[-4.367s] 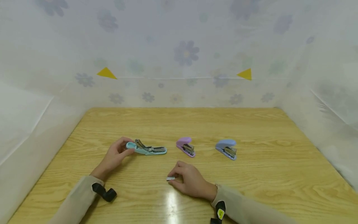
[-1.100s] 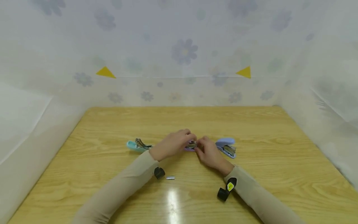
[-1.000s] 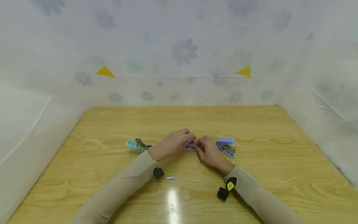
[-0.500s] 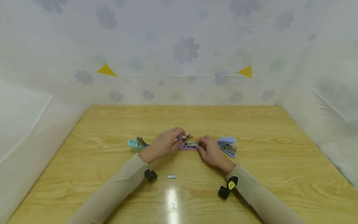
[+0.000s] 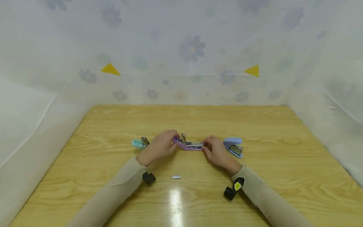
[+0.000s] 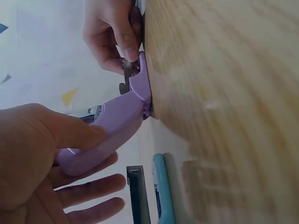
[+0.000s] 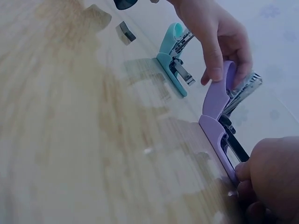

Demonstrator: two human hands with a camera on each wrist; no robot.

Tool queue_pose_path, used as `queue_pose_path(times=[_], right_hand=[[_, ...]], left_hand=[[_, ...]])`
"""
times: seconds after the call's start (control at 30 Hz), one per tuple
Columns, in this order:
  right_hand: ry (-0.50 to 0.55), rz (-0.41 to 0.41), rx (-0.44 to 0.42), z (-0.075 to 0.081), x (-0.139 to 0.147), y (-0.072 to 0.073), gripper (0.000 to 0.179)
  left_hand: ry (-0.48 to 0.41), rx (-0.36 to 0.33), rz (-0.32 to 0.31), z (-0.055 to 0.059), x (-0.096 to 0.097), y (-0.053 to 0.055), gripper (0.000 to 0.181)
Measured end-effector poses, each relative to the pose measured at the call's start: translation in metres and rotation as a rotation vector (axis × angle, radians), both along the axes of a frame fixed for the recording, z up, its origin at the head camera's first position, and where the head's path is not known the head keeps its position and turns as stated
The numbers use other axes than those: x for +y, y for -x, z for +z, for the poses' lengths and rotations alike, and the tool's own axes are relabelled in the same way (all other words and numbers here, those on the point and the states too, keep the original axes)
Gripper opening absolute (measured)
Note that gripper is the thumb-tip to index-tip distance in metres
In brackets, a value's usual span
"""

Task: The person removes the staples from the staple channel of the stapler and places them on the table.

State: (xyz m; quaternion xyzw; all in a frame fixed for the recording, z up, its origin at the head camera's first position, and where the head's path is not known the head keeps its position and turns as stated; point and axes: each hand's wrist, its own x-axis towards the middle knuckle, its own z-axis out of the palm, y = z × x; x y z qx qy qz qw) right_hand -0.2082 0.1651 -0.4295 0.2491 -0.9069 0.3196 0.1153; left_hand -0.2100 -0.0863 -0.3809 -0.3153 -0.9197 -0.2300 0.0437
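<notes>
A purple stapler (image 5: 182,145) lies in the middle of the table, swung wide apart, its metal magazine standing up near the hinge. My left hand (image 5: 159,146) pinches the raised top cover (image 6: 117,121) between thumb and fingers. Low at the front end of the base (image 7: 216,133), my right hand (image 5: 216,152) pinches the tip with thumb and forefinger. In the left wrist view, the left hand's other fingers (image 6: 93,189) are spread behind the cover. A short strip of silver staples (image 5: 176,177) rests on the table nearer to me.
Left of the purple stapler is a teal stapler (image 5: 138,144), also spread apart and partly hidden by my left hand. A blue stapler (image 5: 233,141) stands just beyond my right hand. Patterned white sheeting (image 5: 181,88) rises behind the wooden table (image 5: 181,121).
My left hand has gone from the teal stapler to the purple one and swung its cover up and back leftward. My right hand has let go of the staple strip and now grips the purple base.
</notes>
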Motion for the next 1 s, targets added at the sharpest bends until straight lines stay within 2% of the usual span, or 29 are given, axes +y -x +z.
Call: queue_pose_path(times=[0.13, 0.23, 0.5, 0.6, 0.73, 0.83, 1.0], right_hand=[[-0.004, 0.000, -0.011, 0.001, 0.002, 0.001, 0.012], [-0.005, 0.001, -0.016, 0.001, 0.003, 0.001, 0.012], [0.014, 0.009, -0.017, -0.002, 0.001, 0.000, 0.010], [0.018, 0.005, -0.029, -0.001, 0.002, -0.001, 0.010], [0.019, -0.006, -0.039, -0.001, 0.003, 0.000, 0.010], [0.017, 0.000, -0.045, -0.002, 0.003, 0.001, 0.010], [0.021, 0.012, -0.034, -0.004, 0.003, 0.000, 0.009]], left_hand=[[0.012, -0.048, 0.035, 0.000, 0.001, 0.001, 0.018], [0.025, -0.053, 0.036, 0.000, 0.002, 0.002, 0.018], [0.124, 0.013, -0.002, 0.002, 0.002, 0.005, 0.021], [0.137, 0.015, -0.027, 0.004, 0.005, 0.008, 0.025], [0.118, -0.049, -0.120, 0.009, 0.014, 0.015, 0.026], [0.141, -0.104, -0.209, 0.014, 0.023, 0.021, 0.023], [0.244, -0.100, -0.339, 0.019, 0.035, 0.032, 0.017]])
